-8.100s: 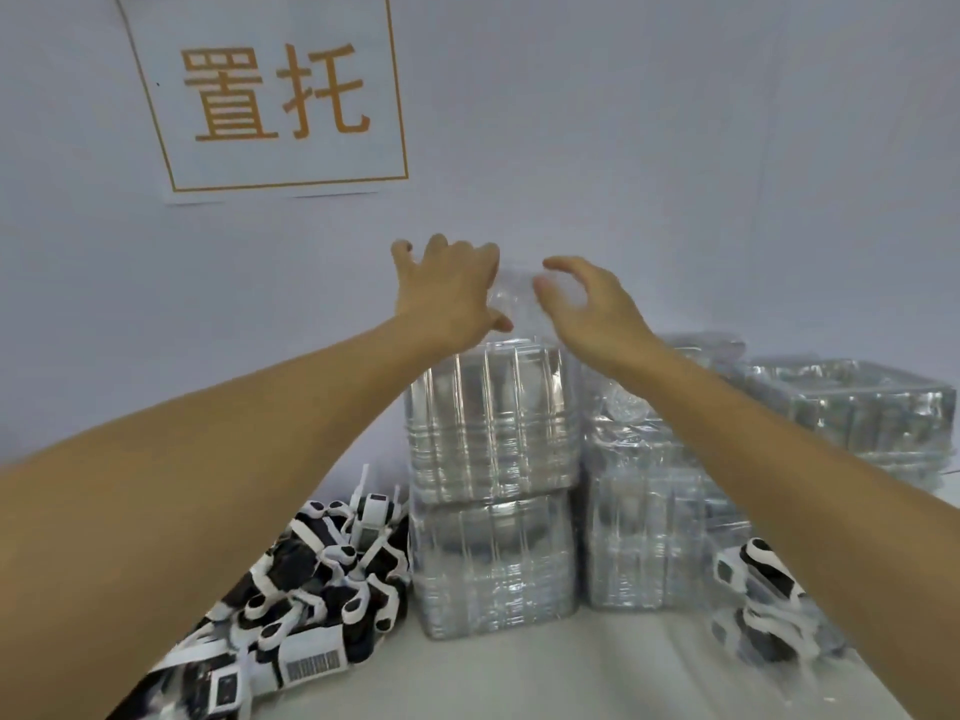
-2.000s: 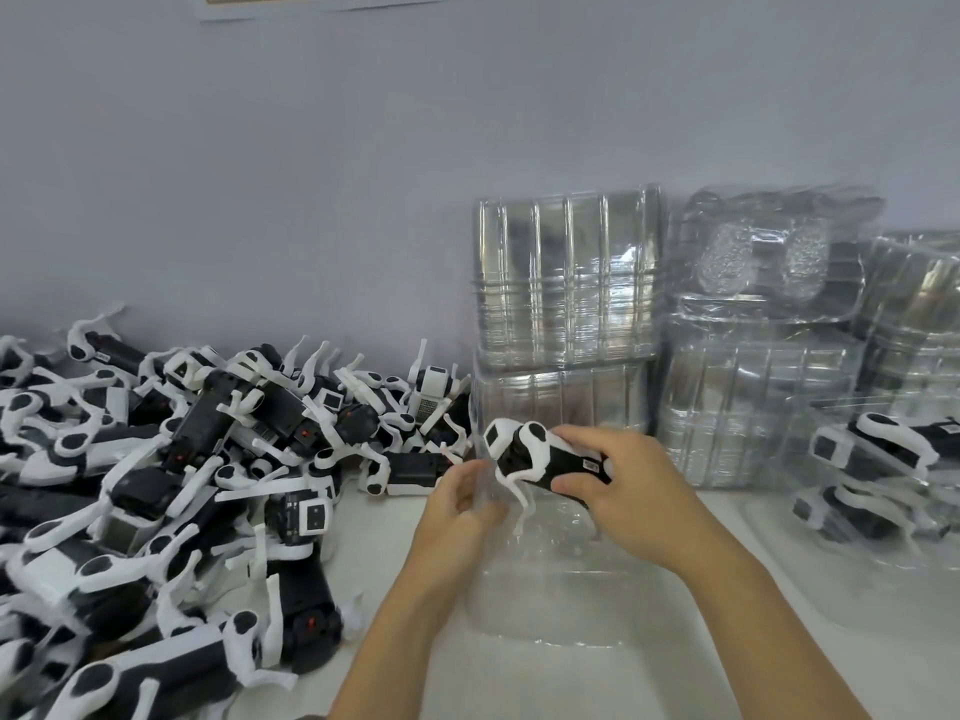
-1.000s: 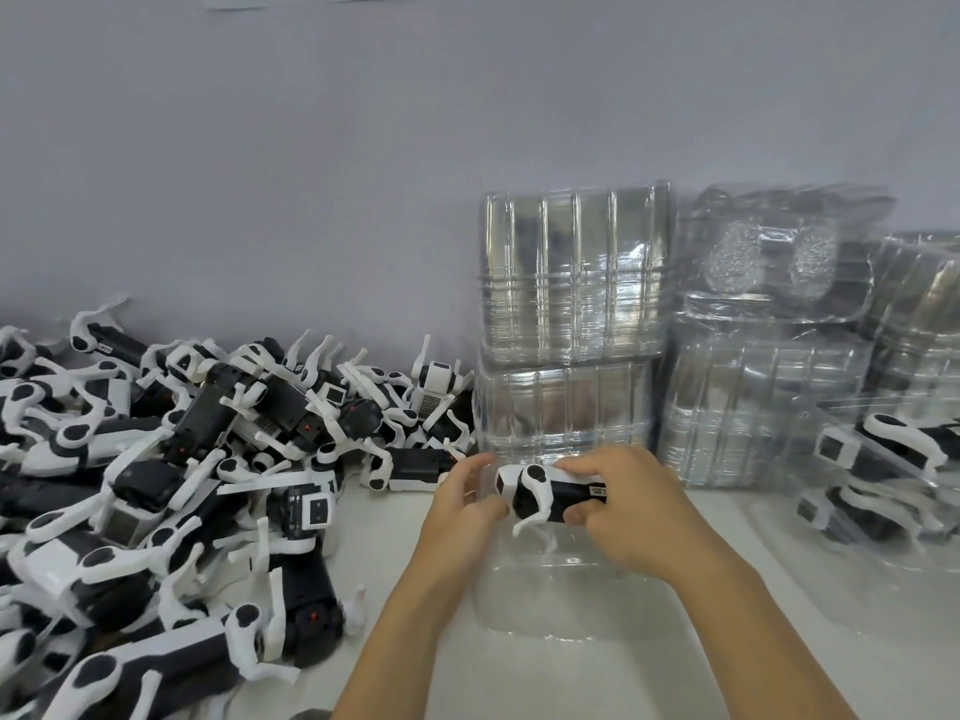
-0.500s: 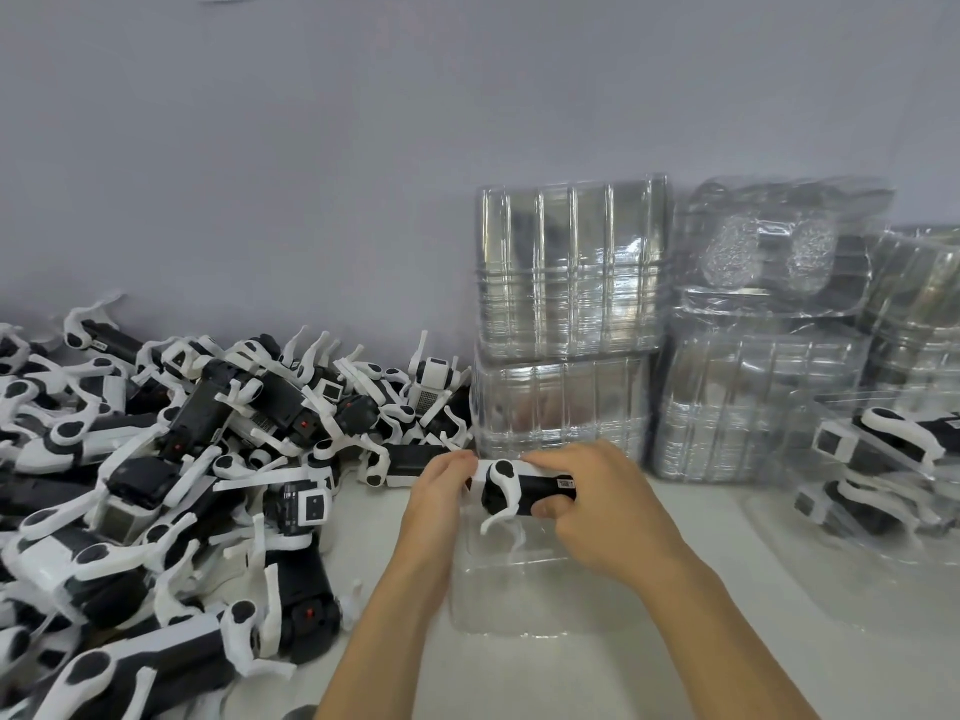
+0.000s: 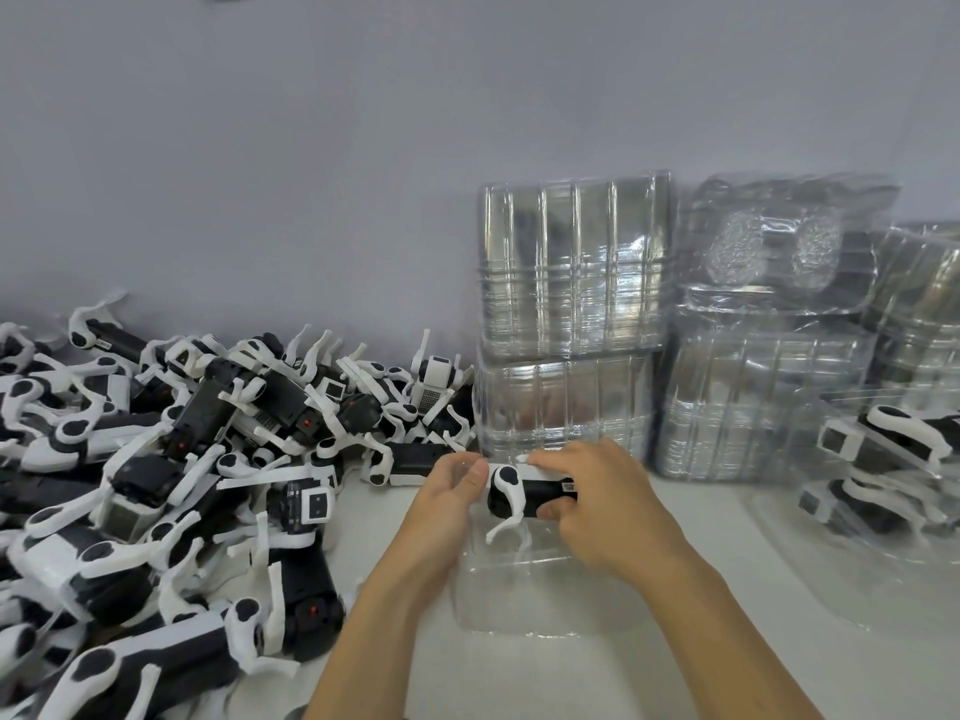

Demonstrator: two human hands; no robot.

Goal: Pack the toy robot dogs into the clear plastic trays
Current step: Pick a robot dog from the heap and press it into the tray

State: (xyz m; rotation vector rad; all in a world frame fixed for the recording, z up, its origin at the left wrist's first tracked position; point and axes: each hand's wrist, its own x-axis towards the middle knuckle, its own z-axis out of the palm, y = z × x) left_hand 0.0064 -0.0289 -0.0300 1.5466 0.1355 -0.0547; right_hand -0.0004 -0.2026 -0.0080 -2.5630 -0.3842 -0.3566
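Note:
A black-and-white toy robot dog [image 5: 524, 498] is held over the far end of a clear plastic tray [image 5: 524, 595] lying on the white table. My right hand [image 5: 602, 506] grips the dog's body from the right, fingers curled over its top and thumb underneath. My left hand [image 5: 447, 506] holds the tray's left far edge beside the dog's head, its thumb by the dog. The dog's white legs hang down into the tray.
A large heap of loose robot dogs [image 5: 171, 475] covers the table's left side. Stacks of clear trays [image 5: 571, 324] stand against the wall behind my hands. At the right a packed tray [image 5: 883, 470] holds dogs.
Earlier my hands reached to the top of the tray stack. Over the last second the dog has sunk a little lower toward the tray, with both hands keeping their hold.

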